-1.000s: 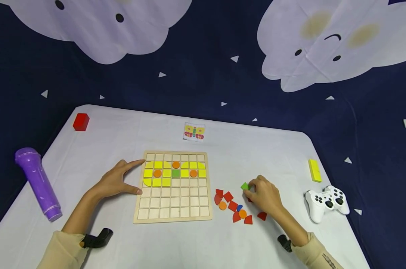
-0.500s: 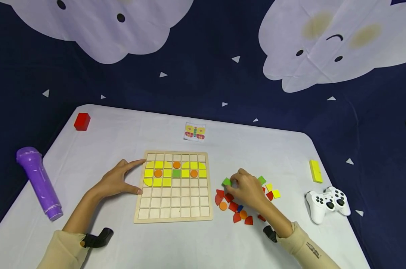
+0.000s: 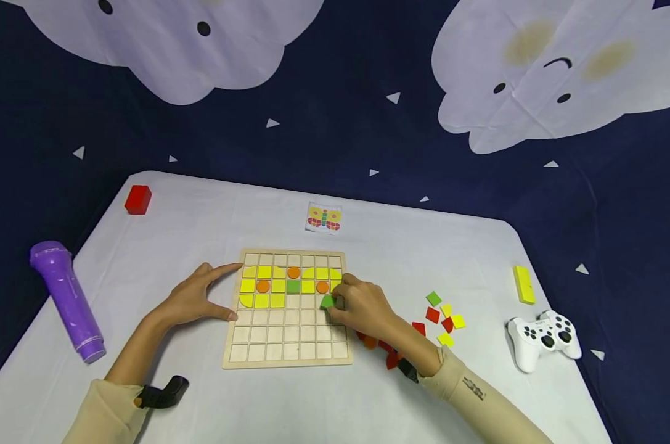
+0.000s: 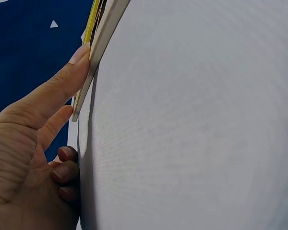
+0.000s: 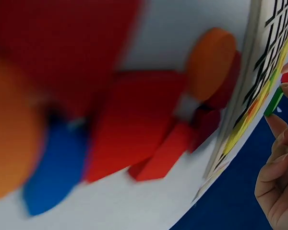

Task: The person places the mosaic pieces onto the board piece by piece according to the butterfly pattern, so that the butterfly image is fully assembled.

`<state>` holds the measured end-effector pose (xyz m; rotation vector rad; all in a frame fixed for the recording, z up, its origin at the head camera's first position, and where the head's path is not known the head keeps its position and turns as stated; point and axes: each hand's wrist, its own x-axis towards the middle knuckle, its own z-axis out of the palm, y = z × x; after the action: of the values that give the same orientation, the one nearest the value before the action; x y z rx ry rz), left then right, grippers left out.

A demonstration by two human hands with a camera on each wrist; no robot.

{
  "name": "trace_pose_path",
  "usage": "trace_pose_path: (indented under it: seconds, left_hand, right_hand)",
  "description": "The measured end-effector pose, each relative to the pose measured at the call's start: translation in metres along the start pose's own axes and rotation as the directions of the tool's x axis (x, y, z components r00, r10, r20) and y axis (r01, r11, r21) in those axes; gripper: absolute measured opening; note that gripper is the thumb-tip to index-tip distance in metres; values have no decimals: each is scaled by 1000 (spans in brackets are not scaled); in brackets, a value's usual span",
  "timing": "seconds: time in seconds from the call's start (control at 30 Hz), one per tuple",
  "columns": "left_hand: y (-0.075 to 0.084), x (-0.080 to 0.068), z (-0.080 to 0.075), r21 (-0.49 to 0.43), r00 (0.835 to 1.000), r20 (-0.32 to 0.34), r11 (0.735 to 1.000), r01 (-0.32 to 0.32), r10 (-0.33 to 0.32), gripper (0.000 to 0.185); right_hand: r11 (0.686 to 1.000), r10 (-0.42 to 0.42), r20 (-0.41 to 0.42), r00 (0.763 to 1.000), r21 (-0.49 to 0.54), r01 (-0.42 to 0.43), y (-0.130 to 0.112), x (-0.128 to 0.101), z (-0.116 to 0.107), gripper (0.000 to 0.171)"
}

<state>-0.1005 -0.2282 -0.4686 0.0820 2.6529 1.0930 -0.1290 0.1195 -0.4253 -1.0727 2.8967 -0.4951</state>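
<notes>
The wooden grid board lies on the table with yellow tiles, orange discs and one green square tile in its upper rows. My left hand touches the board's left edge with spread thumb and index finger; the left wrist view shows the thumb against the rim. Over the board's right side, my right hand pinches another green square tile between thumb and fingertip. In the right wrist view that green tile is held above the board surface.
Right of the board lie loose red tiles, yellow tiles and a green tile; my right forearm partly covers others. A butterfly picture card lies behind the board. Around the edges are a purple microphone, red block, yellow block and white game controller.
My right hand picked the green tile from the loose pile and carried it left, over the board's right side. The left hand has stayed at the board's left edge.
</notes>
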Motion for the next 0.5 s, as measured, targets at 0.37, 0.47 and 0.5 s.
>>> trace_pose_path:
  seconds: [0.37, 0.47, 0.5]
  left_hand:
    - [-1, -1, -1, -6, 1000, -4, 1000, -27, 27, 106]
    - [0, -1, -1, -9, 1000, -5, 1000, -26, 26, 106]
    - [0, -2, -1, -9, 1000, -6, 1000, -25, 25, 106]
  right_hand:
    - [995, -102, 87, 991, -12, 104, -25, 32, 12, 22]
    - [991, -123, 110, 986, -28, 127, -29, 39, 16, 22]
    - [991, -127, 117, 985, -33, 132, -30, 40, 17, 22]
